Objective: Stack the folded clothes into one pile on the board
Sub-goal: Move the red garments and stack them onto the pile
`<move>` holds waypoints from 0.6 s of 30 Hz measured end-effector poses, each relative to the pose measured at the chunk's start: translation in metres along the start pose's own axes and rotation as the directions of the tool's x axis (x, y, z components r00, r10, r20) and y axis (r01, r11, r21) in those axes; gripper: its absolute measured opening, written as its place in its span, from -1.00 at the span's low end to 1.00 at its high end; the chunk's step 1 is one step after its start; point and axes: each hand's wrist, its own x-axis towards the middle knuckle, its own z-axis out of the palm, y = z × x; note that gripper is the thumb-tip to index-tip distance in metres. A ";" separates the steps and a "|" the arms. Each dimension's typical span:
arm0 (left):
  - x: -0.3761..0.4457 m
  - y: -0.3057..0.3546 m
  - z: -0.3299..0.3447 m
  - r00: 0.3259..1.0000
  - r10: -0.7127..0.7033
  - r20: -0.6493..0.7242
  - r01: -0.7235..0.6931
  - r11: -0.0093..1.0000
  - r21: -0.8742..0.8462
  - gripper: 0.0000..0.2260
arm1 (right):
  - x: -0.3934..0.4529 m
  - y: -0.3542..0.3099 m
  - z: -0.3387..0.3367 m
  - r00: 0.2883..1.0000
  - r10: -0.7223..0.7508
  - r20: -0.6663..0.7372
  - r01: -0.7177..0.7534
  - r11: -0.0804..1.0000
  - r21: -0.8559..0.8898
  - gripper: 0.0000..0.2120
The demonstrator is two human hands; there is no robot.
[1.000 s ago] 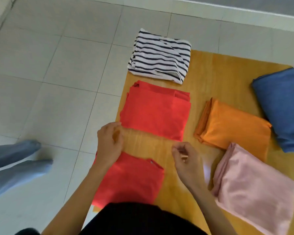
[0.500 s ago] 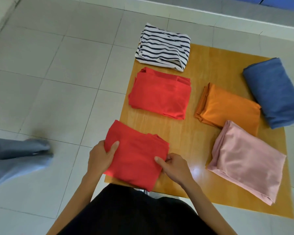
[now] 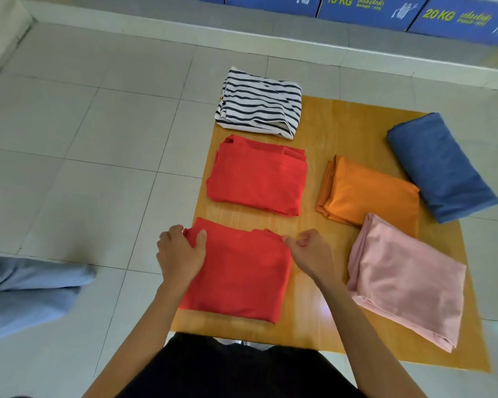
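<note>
Both hands, left (image 3: 181, 251) and right (image 3: 309, 249), pinch the near red fold's (image 3: 239, 271) far corners at lower centre; lift level to keep it flat.

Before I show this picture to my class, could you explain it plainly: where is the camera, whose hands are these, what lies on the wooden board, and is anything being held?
The camera sits on a person's head, looking down at their own bare hands. A wooden board lies on a tiled floor. On it are six folded clothes, all separate: a striped one, two red ones, an orange one, a blue one partly off the edge, and a pink one. The left hand and right hand grip the far corners of the nearest red garment. Nothing is stacked yet.
</note>
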 end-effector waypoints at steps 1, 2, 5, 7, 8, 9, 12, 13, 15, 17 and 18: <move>0.010 0.011 0.000 0.999 0.032 -0.031 -0.032 0.999 -0.009 -0.50 | 0.012 -0.009 -0.002 0.999 -0.009 -0.043 0.010 1.000 0.026 -0.44; 0.021 0.025 0.001 0.996 0.075 -0.054 -0.076 0.997 -0.029 -0.52 | 0.024 -0.017 -0.004 0.997 -0.020 -0.075 0.023 0.999 0.043 -0.38; 0.051 0.064 0.007 0.968 0.251 -0.018 -0.251 0.962 -0.111 -0.49 | 0.058 -0.038 -0.002 0.991 -0.086 -0.102 0.091 0.995 0.038 -0.22; 0.069 0.082 0.019 0.927 0.369 0.062 -0.367 0.929 -0.039 -0.45 | 0.073 -0.051 0.003 0.991 -0.117 -0.069 0.117 0.993 0.005 -0.16; 0.077 0.087 0.027 0.902 0.417 0.113 -0.424 0.905 0.046 -0.44 | 0.080 -0.057 0.005 0.991 -0.125 -0.054 0.125 0.992 -0.014 -0.15; 0.087 0.090 0.035 0.879 0.446 0.170 -0.467 0.876 0.119 -0.43 | 0.087 -0.062 0.008 0.989 -0.140 -0.050 0.139 0.990 -0.030 -0.16; 0.108 0.091 0.050 0.873 0.406 0.269 -0.465 0.859 0.214 -0.44 | 0.106 -0.073 0.013 0.980 -0.192 -0.051 0.189 0.981 -0.053 -0.22; 0.114 0.091 0.053 0.882 0.391 0.261 -0.449 0.865 0.222 -0.45 | 0.113 -0.077 0.013 0.979 -0.201 -0.041 0.199 0.979 -0.047 -0.23; 0.126 0.095 0.054 0.889 0.390 0.241 -0.443 0.867 0.229 -0.47 | 0.125 -0.085 0.013 0.977 -0.211 -0.022 0.210 0.977 -0.032 -0.24; 0.138 0.100 0.052 0.885 0.393 0.248 -0.447 0.866 0.223 -0.47 | 0.135 -0.090 0.014 0.980 -0.201 -0.017 0.200 0.980 -0.022 -0.23; 0.142 0.103 0.051 0.883 0.391 0.260 -0.448 0.867 0.218 -0.47 | 0.137 -0.092 0.015 0.982 -0.190 -0.019 0.190 0.982 -0.012 -0.23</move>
